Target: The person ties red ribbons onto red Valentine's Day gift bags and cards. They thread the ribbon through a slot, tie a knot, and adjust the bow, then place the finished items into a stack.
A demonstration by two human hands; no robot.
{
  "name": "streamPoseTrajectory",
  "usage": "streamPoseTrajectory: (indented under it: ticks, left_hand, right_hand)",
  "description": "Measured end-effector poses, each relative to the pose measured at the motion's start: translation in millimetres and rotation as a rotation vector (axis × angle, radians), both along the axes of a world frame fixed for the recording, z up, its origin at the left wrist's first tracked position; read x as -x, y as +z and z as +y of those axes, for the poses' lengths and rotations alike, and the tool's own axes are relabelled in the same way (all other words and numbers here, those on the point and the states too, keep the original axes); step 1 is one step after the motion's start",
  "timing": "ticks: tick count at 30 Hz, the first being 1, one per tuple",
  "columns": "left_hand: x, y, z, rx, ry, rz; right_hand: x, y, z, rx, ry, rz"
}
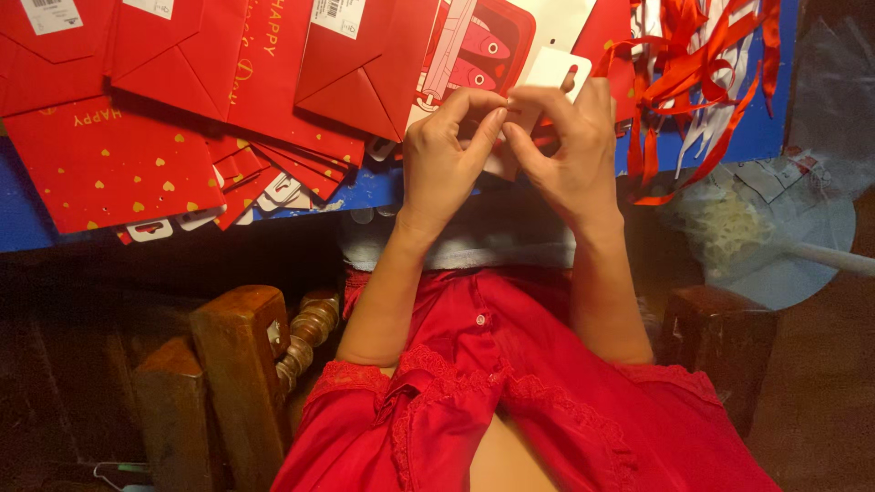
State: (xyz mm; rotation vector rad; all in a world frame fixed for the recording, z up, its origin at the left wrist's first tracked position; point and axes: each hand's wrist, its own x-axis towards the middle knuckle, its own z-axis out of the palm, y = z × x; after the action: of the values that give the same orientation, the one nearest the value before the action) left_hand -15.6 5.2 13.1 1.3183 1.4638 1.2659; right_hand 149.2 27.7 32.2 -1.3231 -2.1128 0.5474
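Nearest, wooden chair arm (239, 364), left of the red lap. Farther, at the blue table (27, 219) edge, left hand (444, 150) and right hand (565, 146) — both grips pinched on one white tag (553, 69). Beyond the tag, fish-printed red bag (483, 46); flat red bags (109, 155) left, red ribbons (693, 64) right.

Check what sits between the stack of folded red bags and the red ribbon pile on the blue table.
In the head view, both hands, left hand and right hand, pinch a white tag there, between the red bags and the ribbon pile.
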Motion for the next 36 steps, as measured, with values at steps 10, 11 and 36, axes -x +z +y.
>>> streamPoseTrajectory:
  ticks: [10, 11, 36]
  left_hand:
    - [-1, -2, -7, -0.048, 0.026, 0.074]
    - [-1, -2, -8, -0.062, 0.033, 0.079]
    - [-15, -26, -21, -0.181, 0.14, 0.002]
  right_hand:
    - [1, -15, -2, -0.053, -0.034, 0.086]
    - [0, -15, -1, -0.068, -0.021, 0.097]
    - [2, -19, 1, -0.084, 0.002, 0.174]
